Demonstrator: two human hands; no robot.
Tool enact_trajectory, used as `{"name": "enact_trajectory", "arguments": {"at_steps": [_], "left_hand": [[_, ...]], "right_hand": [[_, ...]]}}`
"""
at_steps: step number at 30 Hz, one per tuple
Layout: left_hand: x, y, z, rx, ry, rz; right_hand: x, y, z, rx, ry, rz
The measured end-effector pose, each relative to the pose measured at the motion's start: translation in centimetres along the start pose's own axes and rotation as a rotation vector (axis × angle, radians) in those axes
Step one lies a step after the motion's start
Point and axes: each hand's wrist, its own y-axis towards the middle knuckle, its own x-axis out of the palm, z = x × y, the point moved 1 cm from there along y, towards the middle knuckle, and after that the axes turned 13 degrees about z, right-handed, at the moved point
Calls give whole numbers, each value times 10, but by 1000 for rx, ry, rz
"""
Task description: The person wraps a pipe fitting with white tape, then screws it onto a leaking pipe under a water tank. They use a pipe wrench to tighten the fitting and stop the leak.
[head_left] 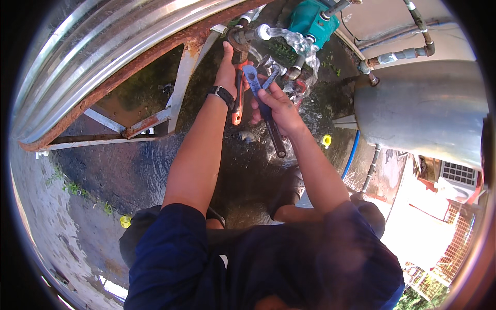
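Note:
My left hand (226, 72), with a dark watch on its wrist, is closed around a pipe wrench (238, 106) with an orange-red handle. That wrench's jaws sit at a pipe fitting beside a white pipe end (263, 32), from which water (294, 39) gushes to the right and down. In my right hand (280, 108) is a blue wrench (265, 111), its long dark handle pointing toward me. Its spread jaws are near a metal pipe piece (267, 64); whether they touch it I cannot tell. Some fingers of both hands are hidden behind the tools.
A teal pump (315, 23) stands at the far side, joined to pipes. On the left is a corrugated metal tank (103, 57) on a rusty frame (178, 93); on the right, a steel tank (418, 106). A blue hose (351, 155) and a yellow ring (326, 140) lie on the wet ground.

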Motion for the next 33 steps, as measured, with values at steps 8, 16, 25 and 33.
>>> {"name": "enact_trajectory", "arguments": {"at_steps": [8,16,25,33], "left_hand": [[11,-5,1,163,-14,83],[7,2,-3,167,138,152],[16,9,-8,283,222,321],[21,1,-7,324,209,340]], "right_hand": [[0,7,0,8,-260,36],[13,16,6,6,-149,148],[11,24,10,-14,-195,402],[7,35,10,-10,-131,412]]}}
